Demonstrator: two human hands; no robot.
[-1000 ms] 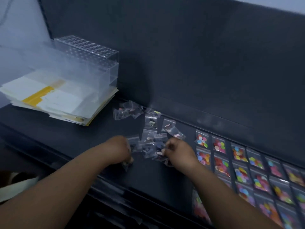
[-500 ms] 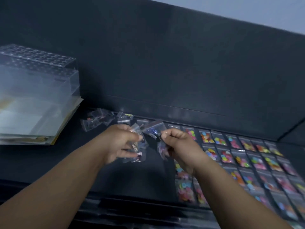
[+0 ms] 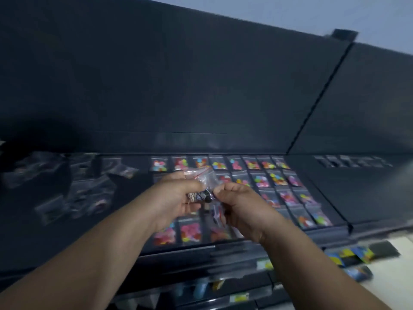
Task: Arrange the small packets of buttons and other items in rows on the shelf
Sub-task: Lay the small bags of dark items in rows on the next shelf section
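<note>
Since half a second ago the view has swung to the right. The clear plastic box and the paper stack are out of sight, and both hands, which were over bare shelf, are now above the laid-out rows.

At the left end of the dark blue-grey shelf [image 3: 22,231], loose clear packets [image 3: 78,198] lie scattered and blurred, out of line. Near the middle, raised off the surface, the left hand [image 3: 176,198] curls round a bundle of small clear zip packets [image 3: 202,180] with red seal lines. The right hand [image 3: 243,209] pinches the same bundle from the other side, knuckles close to the left hand's.

Beneath and to the right of the hands, rows of clear packets filled with bright multicoloured buttons [image 3: 274,179] run from the shelf's back edge to its front edge, set side by side.

A tall dark matte back panel [image 3: 201,86] rises behind, split by a slanting seam [image 3: 319,95]. Right of the seam, a short row of clear packets with dark contents [image 3: 348,161] sits along the back edge. A pale wall [image 3: 335,16] shows above the panel. Below the front edge, lower shelves hold blurred yellow and blue goods [image 3: 353,256].
</note>
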